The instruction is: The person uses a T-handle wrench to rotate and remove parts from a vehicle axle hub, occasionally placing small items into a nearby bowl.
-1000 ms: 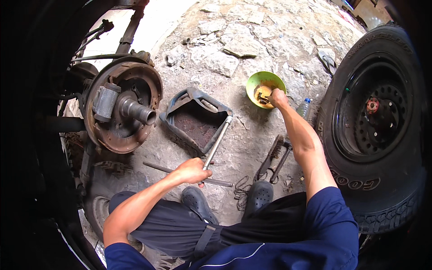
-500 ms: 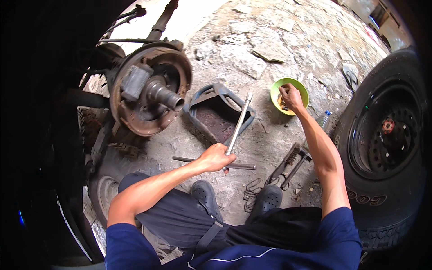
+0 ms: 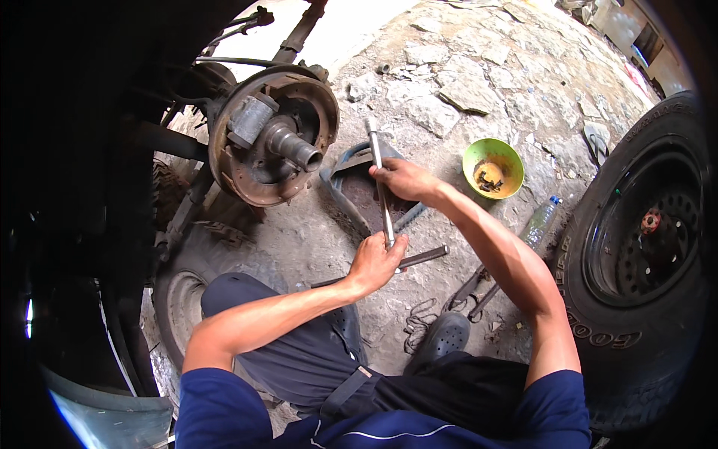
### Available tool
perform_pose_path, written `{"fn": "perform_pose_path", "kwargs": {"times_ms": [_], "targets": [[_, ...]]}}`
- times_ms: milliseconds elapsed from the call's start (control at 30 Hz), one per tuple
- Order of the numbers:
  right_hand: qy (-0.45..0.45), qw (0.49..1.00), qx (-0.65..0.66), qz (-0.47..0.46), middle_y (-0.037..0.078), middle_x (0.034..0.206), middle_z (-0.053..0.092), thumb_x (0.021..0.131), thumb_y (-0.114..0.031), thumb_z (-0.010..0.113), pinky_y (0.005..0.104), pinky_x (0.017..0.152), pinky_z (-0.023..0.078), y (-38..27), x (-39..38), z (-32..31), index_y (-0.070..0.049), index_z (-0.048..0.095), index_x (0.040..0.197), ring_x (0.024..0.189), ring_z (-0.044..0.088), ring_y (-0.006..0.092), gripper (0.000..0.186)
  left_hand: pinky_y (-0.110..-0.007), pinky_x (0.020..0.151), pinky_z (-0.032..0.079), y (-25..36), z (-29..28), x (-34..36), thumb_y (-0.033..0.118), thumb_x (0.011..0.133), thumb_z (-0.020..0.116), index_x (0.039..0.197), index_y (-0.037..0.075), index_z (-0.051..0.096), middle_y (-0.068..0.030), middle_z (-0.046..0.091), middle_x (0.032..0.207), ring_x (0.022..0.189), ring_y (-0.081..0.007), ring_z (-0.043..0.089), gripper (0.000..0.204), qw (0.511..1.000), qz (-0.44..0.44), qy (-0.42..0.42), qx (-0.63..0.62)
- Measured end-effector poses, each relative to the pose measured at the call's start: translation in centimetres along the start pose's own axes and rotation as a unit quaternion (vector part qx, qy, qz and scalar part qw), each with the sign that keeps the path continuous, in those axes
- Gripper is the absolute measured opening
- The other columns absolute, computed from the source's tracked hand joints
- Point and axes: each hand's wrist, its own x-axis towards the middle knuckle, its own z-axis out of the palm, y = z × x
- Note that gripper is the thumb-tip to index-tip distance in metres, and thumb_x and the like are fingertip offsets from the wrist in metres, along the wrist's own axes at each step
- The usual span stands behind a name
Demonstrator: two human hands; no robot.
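Note:
Both my hands are on a steel T-handle socket wrench (image 3: 386,209), its socket end pointing up and away from me. My left hand (image 3: 376,263) is closed around the lower shaft, where the crossbar (image 3: 425,258) sticks out to the right. Higher up, my right hand (image 3: 407,179) grips the shaft, thumb against it. Beyond the hands lies a cut-open blue-grey plastic container (image 3: 345,202), partly hidden by the wrench and right hand. To its right sits a green bowl (image 3: 513,166) with orange-brown residue and small dark pieces inside.
A rusty wheel hub with an axle spindle (image 3: 295,147) juts out at upper left. A large wheel with tyre (image 3: 591,329) stands at right, beside a plastic bottle (image 3: 540,222). Another tyre (image 3: 176,299) lies at lower left. Cord (image 3: 420,325) lies near my shoe (image 3: 441,340). Broken stone slabs (image 3: 467,93) cover the far ground.
My right hand has left the green bowl and moved left onto the wrench shaft. The wrench has swung, its socket end now leaning left. The view has shifted slightly.

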Motion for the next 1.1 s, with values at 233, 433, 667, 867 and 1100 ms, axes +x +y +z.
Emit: {"fn": "perform_pose_path", "kwargs": {"times_ms": [233, 433, 667, 867, 1100], "targets": [[-0.070, 0.990, 0.042, -0.118, 0.004, 0.085, 0.061, 0.096, -0.031, 0.051, 0.0292, 0.070, 0.045, 0.3, 0.4, 2.8, -0.008, 0.045, 0.136, 0.076, 0.054, 0.0117, 0.046, -0.030, 0.044, 0.040, -2.1, 4.4, 0.8, 0.038, 0.096, 0.048, 0.100, 0.000, 0.044, -0.0041, 0.050, 0.070, 0.053, -0.0120, 0.047, 0.039, 0.986, 0.017, 0.145, -0.079], [-0.103, 0.974, 0.161, -0.125, 0.000, 0.073, 0.051, 0.097, -0.028, 0.050, 0.0262, 0.060, 0.042, 0.9, 1.3, 3.9, -0.007, 0.051, 0.132, 0.067, 0.050, 0.0088, 0.041, -0.045, 0.086, 0.040, 0.0, 3.8, 0.7, 0.042, 0.097, 0.043, 0.121, -0.013, 0.028, -0.0287, 0.052, 0.096, 0.092, -0.0371, 0.055, 0.062, 0.988, -0.056, 0.110, -0.097], [-0.140, 0.955, 0.233, -0.115, 0.000, 0.071, 0.050, 0.097, -0.027, 0.049, 0.0258, 0.056, 0.042, 0.7, 2.7, 4.0, -0.002, 0.050, 0.131, 0.061, 0.049, 0.0088, 0.041, -0.028, 0.048, 0.044, -2.2, 4.1, 2.7, 0.042, 0.096, 0.048, 0.113, 0.000, 0.029, -0.0065, 0.050, 0.081, 0.065, -0.0128, 0.051, 0.050, 0.984, -0.037, 0.166, -0.061], [-0.160, 0.947, 0.259, -0.105, 0.000, 0.068, 0.049, 0.098, -0.025, 0.047, 0.0256, 0.053, 0.042, 0.7, 3.3, 3.7, -0.003, 0.050, 0.130, 0.059, 0.048, 0.0085, 0.040, -0.025, 0.043, 0.043, -2.7, 4.1, 3.3, 0.047, 0.095, 0.048, 0.114, 0.001, 0.024, -0.0073, 0.048, 0.083, 0.060, -0.0122, 0.050, 0.055, 0.984, -0.046, 0.156, -0.076], [-0.207, 0.909, 0.356, -0.069, 0.000, 0.062, 0.046, 0.099, -0.024, 0.045, 0.0245, 0.046, 0.039, 0.4, 3.6, 2.2, -0.001, 0.051, 0.122, 0.051, 0.043, 0.0086, 0.033, -0.022, 0.040, 0.039, 3.8, 3.1, 3.4, 0.040, 0.097, 0.046, 0.110, 0.003, 0.023, -0.0058, 0.046, 0.079, 0.049, -0.0091, 0.044, 0.045, 0.968, -0.097, 0.082, -0.218]]}}
